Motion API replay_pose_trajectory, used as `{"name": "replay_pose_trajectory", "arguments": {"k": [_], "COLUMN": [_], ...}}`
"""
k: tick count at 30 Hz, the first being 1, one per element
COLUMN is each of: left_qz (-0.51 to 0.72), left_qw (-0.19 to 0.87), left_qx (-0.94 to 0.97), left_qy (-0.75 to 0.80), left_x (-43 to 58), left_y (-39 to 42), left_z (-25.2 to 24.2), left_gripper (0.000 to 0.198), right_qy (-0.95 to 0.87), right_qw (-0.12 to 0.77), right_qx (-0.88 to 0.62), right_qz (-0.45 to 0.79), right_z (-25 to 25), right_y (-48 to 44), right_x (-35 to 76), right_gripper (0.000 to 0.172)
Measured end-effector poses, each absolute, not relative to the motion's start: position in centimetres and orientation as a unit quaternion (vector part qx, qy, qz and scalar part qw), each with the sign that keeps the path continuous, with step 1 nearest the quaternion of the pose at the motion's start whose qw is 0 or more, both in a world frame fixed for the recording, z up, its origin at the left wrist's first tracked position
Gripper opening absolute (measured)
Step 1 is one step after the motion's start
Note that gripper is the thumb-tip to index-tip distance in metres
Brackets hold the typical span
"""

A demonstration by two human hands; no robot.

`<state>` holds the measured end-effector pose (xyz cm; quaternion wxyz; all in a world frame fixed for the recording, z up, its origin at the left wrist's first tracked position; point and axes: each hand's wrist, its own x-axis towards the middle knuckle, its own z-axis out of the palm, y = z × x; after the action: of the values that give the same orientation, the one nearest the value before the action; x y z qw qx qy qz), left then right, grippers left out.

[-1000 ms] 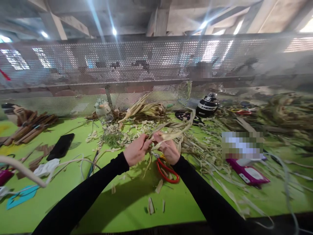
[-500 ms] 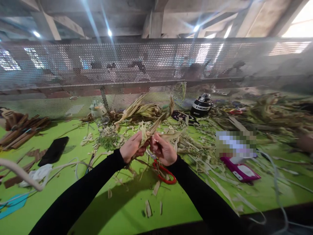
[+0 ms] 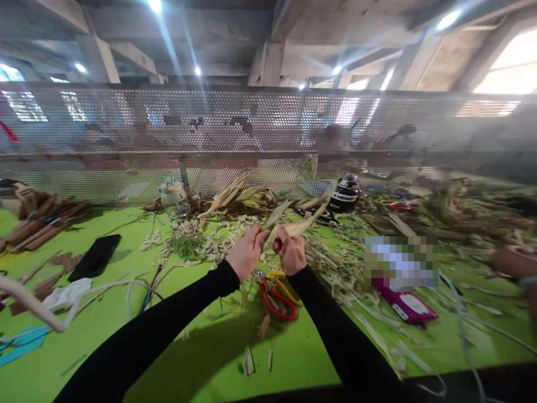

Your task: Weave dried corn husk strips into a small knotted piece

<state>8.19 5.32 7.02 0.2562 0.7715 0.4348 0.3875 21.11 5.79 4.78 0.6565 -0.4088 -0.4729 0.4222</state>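
Both our hands were clenched on dried husk strips above the green table: our left hand pinched their near end, our right hand gripped just beside it. Red-handled scissors lay below our wrists, loose husk scraps scattered beyond, a black phone well apart.

My sleeves are black. The table is bright green. The husk I hold is pale yellow. The scissors have red and yellow handles. The phone is black. The helmet is black and white. The pouch is pink. The screen is grey with little holes.
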Motion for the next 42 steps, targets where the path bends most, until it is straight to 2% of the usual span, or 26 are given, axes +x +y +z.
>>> {"name": "replay_pose_trajectory", "arguments": {"k": [2, 9, 14, 17, 19, 22, 24, 27, 29, 31, 36, 39, 42], "left_qz": [0.370, 0.306, 0.294, 0.320, 0.326, 0.322, 0.333, 0.329, 0.315, 0.350, 0.462, 0.467, 0.459], "left_qw": [0.196, 0.094, 0.064, 0.034, 0.030, 0.042, 0.050, 0.136, 0.407, 0.531, 0.544, 0.543, 0.559], "left_qx": [0.780, 0.833, 0.820, 0.716, 0.681, 0.680, 0.704, 0.777, 0.781, 0.710, 0.595, 0.589, 0.578], "left_qy": [0.464, 0.451, 0.487, 0.620, 0.656, 0.658, 0.625, 0.520, 0.354, 0.303, 0.370, 0.375, 0.379], "left_x": [7.8, 6.2, 4.1, 0.5, -1.8, -3.1, -2.0, 1.4, 3.5, 4.7, 4.1, 3.3, 2.9], "left_y": [5.3, 4.7, 6.4, 9.5, 11.4, 12.4, 11.3, 8.2, 6.2, 4.9, 4.8, 4.9, 4.5], "left_z": [6.6, 6.0, 7.5, 8.8, 9.0, 8.3, 7.6, 6.7, 6.5, 6.4, 6.0, 5.8, 5.7], "left_gripper": [0.028, 0.029, 0.032, 0.029, 0.032, 0.031, 0.039, 0.036, 0.041, 0.042, 0.041, 0.040, 0.038], "right_qy": [-0.484, -0.540, -0.563, -0.568, -0.569, -0.589, -0.611, -0.646, -0.664, -0.676, -0.697, -0.707, -0.756], "right_qw": [0.642, 0.580, 0.544, 0.534, 0.538, 0.505, 0.458, 0.366, 0.309, 0.266, 0.223, 0.198, 0.122], "right_qx": [-0.422, -0.423, -0.405, -0.388, -0.376, -0.370, -0.371, -0.367, -0.361, -0.358, -0.376, -0.377, -0.359], "right_qz": [0.418, 0.440, 0.472, 0.491, 0.495, 0.511, 0.529, 0.560, 0.578, 0.586, 0.568, 0.565, 0.534], "right_z": [4.4, 5.1, 5.5, 5.7, 5.9, 5.7, 5.3, 4.6, 4.3, 4.1, 4.4, 4.9, 5.7], "right_y": [6.2, 5.3, 4.5, 4.5, 4.7, 5.1, 5.0, 4.4, 3.9, 3.5, 3.4, 3.3, 3.2], "right_x": [21.4, 21.3, 21.2, 22.1, 22.7, 23.1, 22.8, 21.7, 20.9, 20.4, 20.0, 19.9, 20.5], "right_gripper": [0.037, 0.040, 0.043, 0.048, 0.051, 0.053, 0.053, 0.052, 0.050, 0.050, 0.052, 0.052, 0.057]}}
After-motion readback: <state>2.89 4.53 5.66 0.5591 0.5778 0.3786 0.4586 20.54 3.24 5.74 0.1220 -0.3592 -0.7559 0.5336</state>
